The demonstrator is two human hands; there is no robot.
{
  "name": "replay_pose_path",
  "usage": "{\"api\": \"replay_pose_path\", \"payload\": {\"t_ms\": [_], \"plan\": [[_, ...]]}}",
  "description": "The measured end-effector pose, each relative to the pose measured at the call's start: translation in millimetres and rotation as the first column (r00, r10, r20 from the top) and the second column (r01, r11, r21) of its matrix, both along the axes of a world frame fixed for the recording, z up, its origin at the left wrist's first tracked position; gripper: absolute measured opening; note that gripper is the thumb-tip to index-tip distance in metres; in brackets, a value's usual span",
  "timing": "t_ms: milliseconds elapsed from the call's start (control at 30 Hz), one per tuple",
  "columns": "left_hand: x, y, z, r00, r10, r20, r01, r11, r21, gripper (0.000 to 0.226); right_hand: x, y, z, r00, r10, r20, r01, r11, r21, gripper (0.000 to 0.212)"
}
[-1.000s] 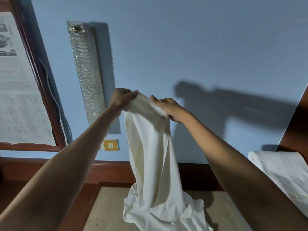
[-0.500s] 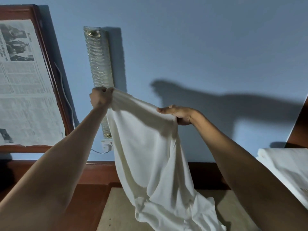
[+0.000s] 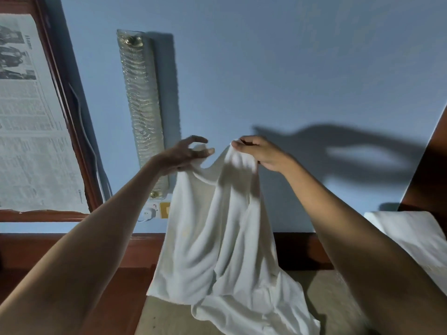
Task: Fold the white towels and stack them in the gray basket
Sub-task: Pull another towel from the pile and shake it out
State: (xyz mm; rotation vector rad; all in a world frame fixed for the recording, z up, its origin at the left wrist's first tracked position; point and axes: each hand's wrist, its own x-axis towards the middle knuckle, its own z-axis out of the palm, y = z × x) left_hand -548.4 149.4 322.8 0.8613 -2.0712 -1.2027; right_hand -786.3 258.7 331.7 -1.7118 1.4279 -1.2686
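Observation:
A white towel [image 3: 217, 238] hangs in front of me, held up by its top edge, its lower part bunched on the beige surface [image 3: 164, 317]. My left hand [image 3: 186, 153] holds the towel's upper left part between thumb and lower fingers, with the index finger lifted. My right hand [image 3: 256, 151] pinches the top edge just to the right, a short gap between the two hands. No gray basket is in view.
More white cloth [image 3: 411, 238] lies at the right edge. Behind are a blue wall, a ribbed glass wall lamp [image 3: 142, 110], a socket [image 3: 154, 210] and a wood-framed window covered with newspaper [image 3: 29, 131]. A dark wooden ledge [image 3: 72, 245] runs below the wall.
My hands have come back together: the left hand moved right and down from the lamp, and the spread top edge of the towel now sags in a short loop between them.

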Motion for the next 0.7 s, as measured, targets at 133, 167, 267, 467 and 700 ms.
{"api": "replay_pose_path", "payload": {"t_ms": [133, 167, 267, 467, 700], "plan": [[-31, 21, 18, 0.970, -0.234, 0.066, 0.241, 0.963, -0.120, 0.036, 5, 4, 30, 0.999, -0.015, -0.036, 0.010, 0.989, -0.145, 0.061], [-33, 22, 23, 0.979, -0.201, 0.045, 0.206, 0.962, -0.178, 0.036, 1, 7, 30, 0.998, -0.040, -0.041, 0.033, 0.987, -0.157, 0.060], [-36, 18, 27, 0.989, -0.148, 0.012, 0.147, 0.962, -0.228, 0.031, -18, 13, 14, 0.987, -0.122, -0.105, 0.111, 0.988, -0.103, 0.040], [-54, 24, 22, 0.987, -0.031, -0.159, -0.012, 0.966, -0.257, 0.021, -17, 2, -45, 0.948, -0.140, -0.287, 0.179, 0.977, 0.115, 0.019], [-35, 4, 26, 0.850, 0.356, -0.389, -0.462, 0.859, -0.223, 0.027, -10, 4, -84, 0.993, -0.114, 0.018, 0.104, 0.949, 0.297, 0.008]]}}
